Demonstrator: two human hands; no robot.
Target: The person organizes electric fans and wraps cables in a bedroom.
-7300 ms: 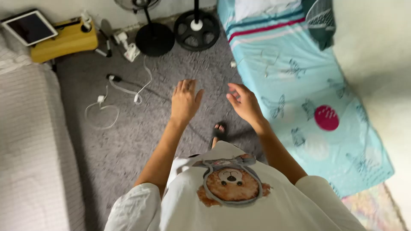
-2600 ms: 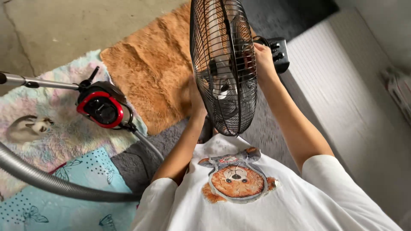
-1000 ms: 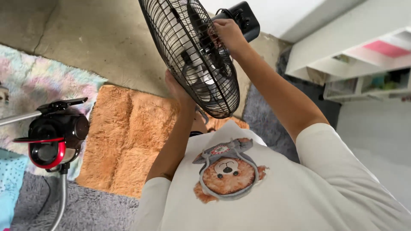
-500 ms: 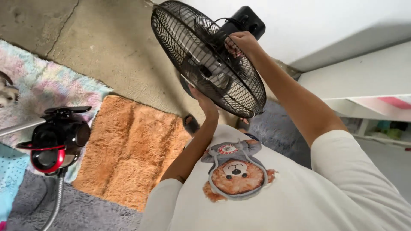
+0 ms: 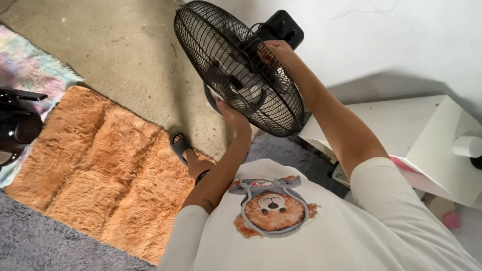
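Note:
I carry a black standing fan (image 5: 236,65) off the floor, its round wire cage tilted towards me. My right hand (image 5: 275,50) grips the fan behind the cage, next to the black motor housing (image 5: 281,27). My left hand (image 5: 230,111) holds the fan from below, at the lower edge of the cage, where part of the round base shows. My foot in a dark sandal (image 5: 182,146) stands at the edge of the orange rug.
A shaggy orange rug (image 5: 95,165) lies on the concrete floor, with a grey carpet (image 5: 35,241) in front and a pastel rug (image 5: 30,70) at the left. A black vacuum cleaner body (image 5: 15,128) is at the left edge. A white shelf unit (image 5: 427,135) stands at the right by the wall.
Over the frames I picked up the fan and turned with it. Since half a second ago the view swung right: the vacuum slid to the left edge and the white shelf came closer.

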